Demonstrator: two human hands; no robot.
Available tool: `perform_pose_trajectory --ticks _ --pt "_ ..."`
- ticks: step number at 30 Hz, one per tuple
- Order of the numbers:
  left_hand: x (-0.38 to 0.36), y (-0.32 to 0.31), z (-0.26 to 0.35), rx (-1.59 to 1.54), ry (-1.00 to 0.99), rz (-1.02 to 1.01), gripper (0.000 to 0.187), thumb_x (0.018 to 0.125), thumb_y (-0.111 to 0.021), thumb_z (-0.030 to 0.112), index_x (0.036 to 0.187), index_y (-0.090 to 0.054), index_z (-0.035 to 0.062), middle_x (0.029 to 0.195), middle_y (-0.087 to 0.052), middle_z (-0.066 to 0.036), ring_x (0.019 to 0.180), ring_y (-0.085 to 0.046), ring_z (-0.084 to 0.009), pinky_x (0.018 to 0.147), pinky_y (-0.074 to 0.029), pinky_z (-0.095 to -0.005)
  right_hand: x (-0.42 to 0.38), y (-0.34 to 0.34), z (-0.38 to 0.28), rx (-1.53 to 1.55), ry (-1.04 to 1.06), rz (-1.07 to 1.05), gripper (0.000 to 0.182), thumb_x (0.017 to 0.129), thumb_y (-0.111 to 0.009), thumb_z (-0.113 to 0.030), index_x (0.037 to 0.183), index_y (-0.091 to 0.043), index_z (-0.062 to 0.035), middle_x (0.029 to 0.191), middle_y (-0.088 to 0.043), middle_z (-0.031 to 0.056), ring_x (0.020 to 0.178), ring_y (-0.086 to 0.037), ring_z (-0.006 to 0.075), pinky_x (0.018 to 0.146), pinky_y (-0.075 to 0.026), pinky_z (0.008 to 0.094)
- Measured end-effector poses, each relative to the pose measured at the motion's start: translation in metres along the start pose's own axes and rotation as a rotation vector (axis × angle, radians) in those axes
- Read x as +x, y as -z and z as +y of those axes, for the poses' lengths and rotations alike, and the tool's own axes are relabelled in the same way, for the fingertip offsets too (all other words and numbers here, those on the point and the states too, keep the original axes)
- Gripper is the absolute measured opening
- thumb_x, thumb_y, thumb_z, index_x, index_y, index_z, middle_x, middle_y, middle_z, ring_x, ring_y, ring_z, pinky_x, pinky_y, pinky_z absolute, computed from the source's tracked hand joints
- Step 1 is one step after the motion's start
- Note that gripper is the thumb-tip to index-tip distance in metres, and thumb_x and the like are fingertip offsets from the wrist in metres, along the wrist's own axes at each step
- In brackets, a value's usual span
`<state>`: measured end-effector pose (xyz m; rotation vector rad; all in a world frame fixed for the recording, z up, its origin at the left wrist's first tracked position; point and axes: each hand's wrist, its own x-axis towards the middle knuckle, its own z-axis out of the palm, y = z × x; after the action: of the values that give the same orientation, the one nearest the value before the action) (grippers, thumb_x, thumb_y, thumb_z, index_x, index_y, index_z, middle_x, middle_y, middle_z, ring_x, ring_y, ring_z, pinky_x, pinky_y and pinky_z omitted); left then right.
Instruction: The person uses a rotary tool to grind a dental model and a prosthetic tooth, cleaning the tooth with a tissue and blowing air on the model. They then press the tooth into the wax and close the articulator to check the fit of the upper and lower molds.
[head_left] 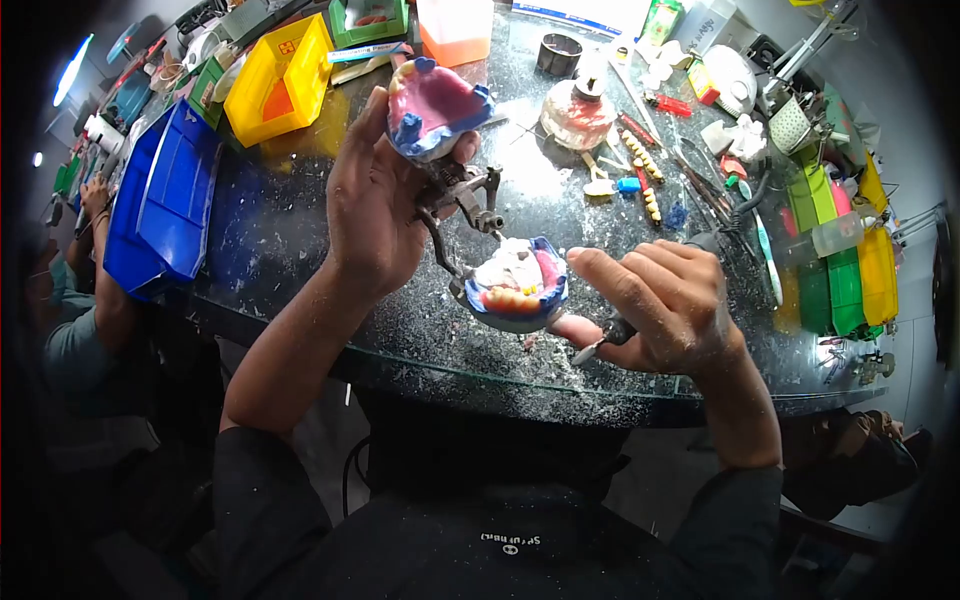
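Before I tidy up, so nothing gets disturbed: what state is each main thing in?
Articulator: open, in the left hand
Lower model: bearing teeth
Upper model: apart from the lower model
Tool: in the right hand
Yellow bin: open, something orange inside
Blue bin: contents unclear
Bench: dusted with white debris

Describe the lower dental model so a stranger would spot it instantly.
Over the dark, dusty table, find the metal frame in the left hand. The lower dental model is at its near end, beside the right hand. Unlike the pink-and-blue upper model, it carries a row of cream teeth.
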<state>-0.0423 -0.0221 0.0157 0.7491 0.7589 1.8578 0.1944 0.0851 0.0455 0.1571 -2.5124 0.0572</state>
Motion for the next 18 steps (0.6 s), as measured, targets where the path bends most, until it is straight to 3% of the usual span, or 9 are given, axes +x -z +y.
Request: perform_pose_trajectory --ticks 2,3,6,10,12,13,16,17,18 --pt "0.000 -0.001 -0.001 0.036 0.034 0.016 0.056 0.102 -0.029 0.051 0.121 -0.055 0.0053 0.093 -0.064 -0.008 0.083 -0.061 -0.0138 0.070 -0.050 -0.0270 -0.003 -0.008 -0.001 0.041 -0.018 0.042 0.046 0.076 -0.080 -0.032 0.107 -0.066 -0.0009 0.059 -0.051 -0.0006 0.049 -0.054 0.0118 0.046 -0.045 0.0261" --pt "0.000 -0.014 -0.001 0.081 0.046 0.150 0.057 0.103 -0.025 0.051 0.122 -0.054 0.0058 0.091 -0.063 -0.008 0.079 -0.059 -0.0121 0.063 -0.049 -0.0255 -0.004 -0.011 -0.002 0.062 -0.027 0.063 0.046 0.075 -0.081 -0.031 0.105 -0.066 -0.0002 0.059 -0.052 -0.0002 0.049 -0.054 0.0118 0.046 -0.045 0.0260" --pt "0.000 -0.005 -0.008 0.137 0.024 0.043 0.055 0.104 -0.023 0.049 0.124 -0.053 0.0066 0.091 -0.062 -0.007 0.077 -0.058 -0.0109 0.060 -0.047 -0.0244 -0.007 -0.014 -0.006 0.108 -0.040 0.082 0.045 0.073 -0.081 -0.027 0.104 -0.066 0.0019 0.060 -0.052 0.0000 0.049 -0.053 0.0118 0.046 -0.044 0.0261" --pt "0.000 -0.010 -0.007 0.099 0.087 0.086 0.056 0.104 -0.021 0.049 0.123 -0.052 0.0076 0.091 -0.061 -0.006 0.075 -0.057 -0.0097 0.057 -0.046 -0.0237 -0.013 -0.014 -0.003 0.101 -0.060 0.061 0.040 0.072 -0.081 -0.020 0.102 -0.066 0.0022 0.059 -0.051 0.0003 0.050 -0.054 0.0118 0.046 -0.044 0.0265" --pt "0.001 -0.002 -0.008 0.085 0.078 0.036 0.057 0.104 -0.019 0.051 0.122 -0.053 0.0078 0.091 -0.061 -0.006 0.075 -0.057 -0.0094 0.057 -0.047 -0.0234 -0.013 -0.014 -0.003 0.082 -0.077 0.049 0.039 0.074 -0.079 -0.023 0.101 -0.065 0.0016 0.060 -0.051 0.0008 0.050 -0.055 0.0124 0.046 -0.044 0.0267" --pt "0.001 0.000 -0.010 0.135 0.028 0.026 0.056 0.103 -0.027 0.054 0.121 -0.053 0.0076 0.092 -0.061 -0.006 0.077 -0.059 -0.0086 0.059 -0.048 -0.0222 -0.013 -0.013 -0.003 0.072 -0.085 0.044 0.039 0.076 -0.079 -0.025 0.101 -0.065 0.0013 0.060 -0.052 0.0010 0.050 -0.055 0.0127 0.046 -0.044 0.0268" --pt "0.000 -0.013 -0.006 0.143 -0.013 0.188 0.053 0.101 -0.037 0.055 0.120 -0.053 0.0080 0.092 -0.062 -0.006 0.080 -0.061 -0.0078 0.054 -0.047 -0.0196 -0.016 -0.020 0.000 0.034 -0.168 0.071 0.043 0.081 -0.074 -0.038 0.098 -0.063 -0.0001 0.060 -0.052 0.0016 0.050 -0.054 0.0134 0.045 -0.044 0.0284" --pt "0.002 -0.019 -0.007 0.174 -0.040 0.271 0.054 0.098 -0.043 0.057 0.119 -0.053 0.0085 0.089 -0.062 -0.005 0.075 -0.062 -0.0058 0.048 -0.044 -0.0179 -0.015 -0.017 -0.001 0.013 -0.228 0.036 0.055 0.082 -0.069 -0.055 0.093 -0.060 -0.0020 0.059 -0.050 0.0021 0.049 -0.054 0.0145 0.044 -0.044 0.0303" --pt "0.001 -0.018 -0.005 0.248 -0.034 0.254 0.055 0.098 -0.043 0.058 0.118 -0.054 0.0084 0.088 -0.062 -0.005 0.072 -0.061 -0.0053 0.046 -0.043 -0.0180 -0.014 -0.016 -0.001 -0.001 -0.257 0.039 0.056 0.081 -0.069 -0.057 0.090 -0.059 -0.0026 0.059 -0.050 0.0022 0.049 -0.054 0.0148 0.044 -0.044 0.0308"
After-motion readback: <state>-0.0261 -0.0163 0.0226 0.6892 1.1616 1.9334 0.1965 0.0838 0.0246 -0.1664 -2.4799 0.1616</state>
